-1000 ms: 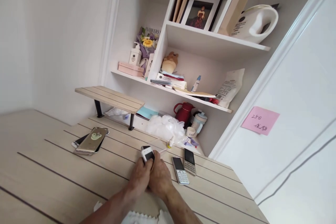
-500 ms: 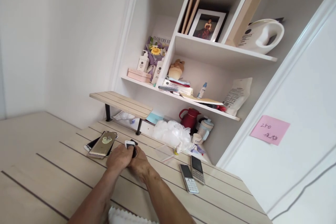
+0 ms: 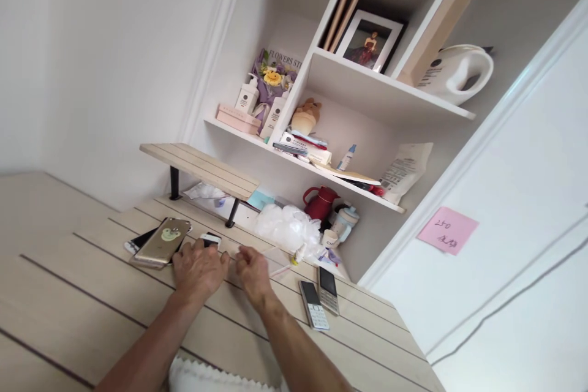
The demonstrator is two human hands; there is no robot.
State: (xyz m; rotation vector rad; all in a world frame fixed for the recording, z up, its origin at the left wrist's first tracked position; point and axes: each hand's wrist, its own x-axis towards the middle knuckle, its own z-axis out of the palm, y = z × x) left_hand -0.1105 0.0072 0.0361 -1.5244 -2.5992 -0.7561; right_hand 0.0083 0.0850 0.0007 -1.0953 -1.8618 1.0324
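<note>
Hands now parted, small white-and-black handset (image 3: 210, 240) lying on the pale slatted wooden desk (image 3: 55, 294) just beyond the left hand (image 3: 199, 269), its fingers open, contact unclear; right hand (image 3: 254, 275) loosely open, empty.

The person's left hand (image 3: 198, 269) and right hand (image 3: 253, 272) are showing bare skin, with fine wrinkles over the knuckles. The left forearm (image 3: 147, 343) and the right forearm (image 3: 294, 343) are showing bare skin too, and they are looking slim and long. At the bottom of the view, a white cloth (image 3: 215, 378) with a scalloped edge is appearing close to the body, but I cannot tell if the person is wearing it.
</note>
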